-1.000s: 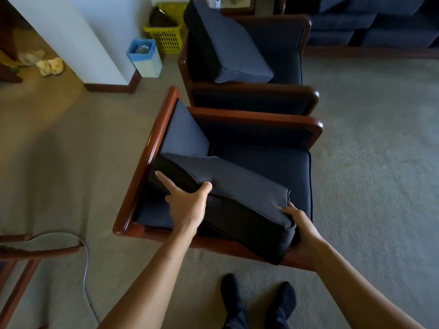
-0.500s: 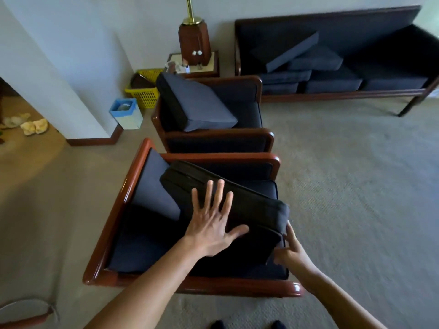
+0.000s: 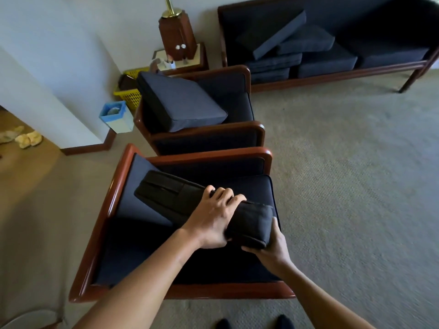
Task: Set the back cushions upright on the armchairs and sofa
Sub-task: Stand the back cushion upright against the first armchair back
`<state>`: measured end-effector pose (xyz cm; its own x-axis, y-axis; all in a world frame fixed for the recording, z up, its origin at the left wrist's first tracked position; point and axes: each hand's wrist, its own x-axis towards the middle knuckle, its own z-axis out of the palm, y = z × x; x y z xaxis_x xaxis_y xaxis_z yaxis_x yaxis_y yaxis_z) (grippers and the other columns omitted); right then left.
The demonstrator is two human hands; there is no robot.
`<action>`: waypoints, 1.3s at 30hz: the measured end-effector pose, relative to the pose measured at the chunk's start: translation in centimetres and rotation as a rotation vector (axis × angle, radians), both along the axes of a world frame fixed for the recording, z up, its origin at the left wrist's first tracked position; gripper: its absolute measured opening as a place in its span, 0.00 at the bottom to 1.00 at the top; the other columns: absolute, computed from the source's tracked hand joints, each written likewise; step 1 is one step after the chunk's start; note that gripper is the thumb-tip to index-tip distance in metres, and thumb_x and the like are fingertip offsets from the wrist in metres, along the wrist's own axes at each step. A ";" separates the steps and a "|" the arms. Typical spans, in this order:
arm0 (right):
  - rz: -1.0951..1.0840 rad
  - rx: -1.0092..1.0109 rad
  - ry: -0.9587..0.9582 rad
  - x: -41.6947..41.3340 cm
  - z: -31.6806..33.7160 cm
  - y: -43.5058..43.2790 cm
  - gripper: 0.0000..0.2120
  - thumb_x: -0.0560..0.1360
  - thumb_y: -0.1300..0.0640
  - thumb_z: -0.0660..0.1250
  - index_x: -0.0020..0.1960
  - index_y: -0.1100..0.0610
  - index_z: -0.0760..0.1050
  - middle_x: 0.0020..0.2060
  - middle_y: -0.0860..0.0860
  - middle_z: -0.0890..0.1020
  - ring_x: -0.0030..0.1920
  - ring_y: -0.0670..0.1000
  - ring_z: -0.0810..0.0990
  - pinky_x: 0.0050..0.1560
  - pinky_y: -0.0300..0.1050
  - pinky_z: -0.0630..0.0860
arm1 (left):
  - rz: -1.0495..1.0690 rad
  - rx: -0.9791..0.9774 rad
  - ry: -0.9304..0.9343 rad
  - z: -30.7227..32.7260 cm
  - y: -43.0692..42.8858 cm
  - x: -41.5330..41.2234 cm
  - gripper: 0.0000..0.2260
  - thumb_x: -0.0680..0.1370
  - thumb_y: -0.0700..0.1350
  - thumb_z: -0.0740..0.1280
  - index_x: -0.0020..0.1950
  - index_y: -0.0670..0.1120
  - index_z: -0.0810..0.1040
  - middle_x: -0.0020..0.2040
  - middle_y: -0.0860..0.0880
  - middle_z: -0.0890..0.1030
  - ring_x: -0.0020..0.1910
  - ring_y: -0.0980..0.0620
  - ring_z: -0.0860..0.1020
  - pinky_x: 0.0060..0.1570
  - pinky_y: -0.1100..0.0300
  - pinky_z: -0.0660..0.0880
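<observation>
Stretching along the far wall, the sofa holds several back cushions lying flat and piled at its left end. Nearer, the far armchair has one cushion tilted across its seat. The near armchair carries a dark cushion raised on edge above its seat, leaning slantwise toward the backrest. The left hand grips its top edge, fingers curled over it. The right hand clasps the cushion's near end from below, thumb pressed against the end face.
</observation>
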<state>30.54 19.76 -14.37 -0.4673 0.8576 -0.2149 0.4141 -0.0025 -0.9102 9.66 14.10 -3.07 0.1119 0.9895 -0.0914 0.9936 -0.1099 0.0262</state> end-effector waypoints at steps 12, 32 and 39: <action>0.390 0.603 -0.074 -0.8 9.5 4.8 0.43 0.58 0.35 0.81 0.67 0.47 0.68 0.57 0.42 0.74 0.57 0.47 0.70 0.60 0.49 0.70 | 0.437 0.298 -0.620 4.3 -6.5 -2.1 0.38 0.64 0.53 0.86 0.70 0.56 0.73 0.64 0.59 0.78 0.63 0.54 0.79 0.63 0.51 0.77; 0.631 0.769 -0.630 -6.5 0.5 -0.1 0.39 0.80 0.26 0.46 0.84 0.48 0.57 0.79 0.55 0.68 0.78 0.60 0.65 0.80 0.67 0.51 | 1.359 0.345 -1.323 -12.6 -13.6 -5.9 0.32 0.72 0.66 0.76 0.73 0.56 0.79 0.66 0.56 0.85 0.67 0.52 0.81 0.74 0.43 0.75; 0.185 0.724 -0.847 3.5 -0.8 3.1 0.31 0.83 0.36 0.52 0.79 0.51 0.67 0.77 0.60 0.69 0.79 0.65 0.63 0.78 0.72 0.50 | 1.312 0.353 -1.438 -14.9 -14.4 -7.3 0.17 0.77 0.49 0.80 0.66 0.52 0.85 0.61 0.52 0.88 0.64 0.49 0.84 0.72 0.41 0.76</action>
<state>34.02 22.87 -15.14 -0.5404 0.8414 -0.0033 0.8375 0.5375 -0.0980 2.38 -0.28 -17.93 -0.7751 0.4621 -0.4310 -0.2760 0.3660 0.8887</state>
